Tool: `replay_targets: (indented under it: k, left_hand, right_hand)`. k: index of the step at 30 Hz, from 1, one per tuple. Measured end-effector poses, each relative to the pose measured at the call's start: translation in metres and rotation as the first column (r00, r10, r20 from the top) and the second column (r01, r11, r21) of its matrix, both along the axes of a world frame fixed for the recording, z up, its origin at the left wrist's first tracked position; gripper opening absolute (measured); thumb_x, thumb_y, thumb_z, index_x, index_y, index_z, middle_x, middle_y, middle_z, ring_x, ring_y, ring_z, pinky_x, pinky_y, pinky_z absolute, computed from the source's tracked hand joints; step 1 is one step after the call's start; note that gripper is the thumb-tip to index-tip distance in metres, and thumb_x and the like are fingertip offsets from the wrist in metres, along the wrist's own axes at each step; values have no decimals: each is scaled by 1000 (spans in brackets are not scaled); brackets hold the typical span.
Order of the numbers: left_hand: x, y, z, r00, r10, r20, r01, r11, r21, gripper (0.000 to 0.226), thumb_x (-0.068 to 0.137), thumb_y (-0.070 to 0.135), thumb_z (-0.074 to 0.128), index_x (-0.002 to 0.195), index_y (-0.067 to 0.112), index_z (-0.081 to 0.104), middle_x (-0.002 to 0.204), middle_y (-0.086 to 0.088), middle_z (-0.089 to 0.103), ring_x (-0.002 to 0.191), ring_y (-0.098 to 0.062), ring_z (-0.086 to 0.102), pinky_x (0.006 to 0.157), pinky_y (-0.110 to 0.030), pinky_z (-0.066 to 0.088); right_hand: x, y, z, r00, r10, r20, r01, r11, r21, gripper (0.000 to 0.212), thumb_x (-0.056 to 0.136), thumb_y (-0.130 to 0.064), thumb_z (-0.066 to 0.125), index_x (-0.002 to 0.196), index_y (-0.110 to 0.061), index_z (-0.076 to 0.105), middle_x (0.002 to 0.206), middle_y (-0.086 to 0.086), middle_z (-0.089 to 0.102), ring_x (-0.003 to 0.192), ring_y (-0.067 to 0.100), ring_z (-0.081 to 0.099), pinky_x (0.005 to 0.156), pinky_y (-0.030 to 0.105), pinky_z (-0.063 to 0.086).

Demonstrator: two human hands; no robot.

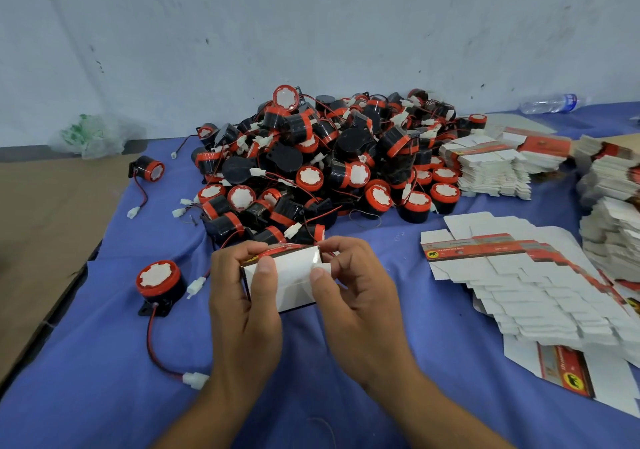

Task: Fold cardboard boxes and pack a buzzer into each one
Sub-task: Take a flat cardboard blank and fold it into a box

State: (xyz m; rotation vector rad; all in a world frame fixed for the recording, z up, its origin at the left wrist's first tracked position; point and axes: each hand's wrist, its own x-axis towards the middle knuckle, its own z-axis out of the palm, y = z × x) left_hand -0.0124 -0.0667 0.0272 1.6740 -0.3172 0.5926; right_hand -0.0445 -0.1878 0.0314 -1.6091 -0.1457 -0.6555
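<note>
Both hands are grasping one small cardboard box [292, 280] above the blue cloth [104, 362], just in front of the buzzer pile [325, 158]. Left hand [242, 296] is clasping its left side, thumb on the white panel; right hand [356, 293] is pinching the right flap.

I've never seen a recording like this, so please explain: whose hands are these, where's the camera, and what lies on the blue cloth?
No machine here: a person works bare-handed, filmed by a camera worn on the head, looking down. The left hand and right hand hold a small cardboard box, thumbs pressing its white flaps. Behind it lies a heap of buzzers; one loose buzzer stands at the left. Flat boxes are fanned out on the right of the blue cloth.
</note>
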Motion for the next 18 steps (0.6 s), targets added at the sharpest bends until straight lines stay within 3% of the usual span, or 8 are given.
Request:
replay_targets:
  k: [4, 7, 9, 11, 15, 18]
  left_hand:
    - [1, 0, -1, 1000, -11, -13, 11, 1000, -20, 17, 91, 49, 44, 102, 39, 51, 108, 1, 57, 97, -21, 62, 69, -45, 57]
    - [2, 3, -2, 997, -70, -35, 68, 995, -68, 16, 90, 48, 43, 100, 42, 54, 102, 10, 59, 92, -13, 62, 65, -25, 54]
    - [3, 3, -1, 987, -156, -42, 152, 985, -87, 16, 91, 45, 42, 99, 44, 56, 101, 15, 61, 88, -5, 61, 64, -16, 51]
    - [4, 4, -2, 965, -250, -86, 241, 966, -96, 19, 90, 46, 43, 99, 42, 59, 101, 14, 63, 87, -5, 62, 67, -18, 51]
    - [9, 10, -3, 917, -369, -150, 368, 929, -36, 27, 89, 51, 45, 105, 35, 60, 105, 8, 65, 91, -12, 64, 72, -22, 53]
    - [8, 10, -3, 909, -386, -157, 393, 919, 20, 29, 88, 51, 46, 112, 37, 55, 110, 16, 62, 94, -6, 63, 72, -15, 50]
  right_hand:
    - [2, -2, -2, 998, 66, 2, -66, 996, 58, 15, 90, -23, 61, 81, -10, 58, 114, -7, 59, 110, 21, 61, 84, 28, 54]
    - [7, -10, -1, 963, 259, -70, -243, 954, 177, 10, 88, -19, 66, 96, -18, 61, 122, -9, 62, 114, 20, 61, 96, 44, 53]
    - [12, -19, 1, 924, 362, -126, -331, 919, 216, 32, 86, -18, 67, 116, -28, 59, 126, -15, 63, 119, 11, 59, 99, 41, 52]
    - [13, -28, 3, 858, 487, -164, -435, 858, 272, 47, 88, -16, 66, 130, -34, 56, 128, -14, 64, 115, 4, 60, 94, 30, 52]
    - [11, -41, 8, 793, 579, -191, -545, 814, 201, 36, 94, -22, 64, 128, -31, 64, 124, 11, 65, 110, 16, 61, 92, 29, 51]
    - [10, -44, 9, 812, 547, -205, -526, 837, 148, 31, 94, -32, 63, 124, -30, 67, 121, 10, 67, 108, 16, 64, 89, 28, 53]
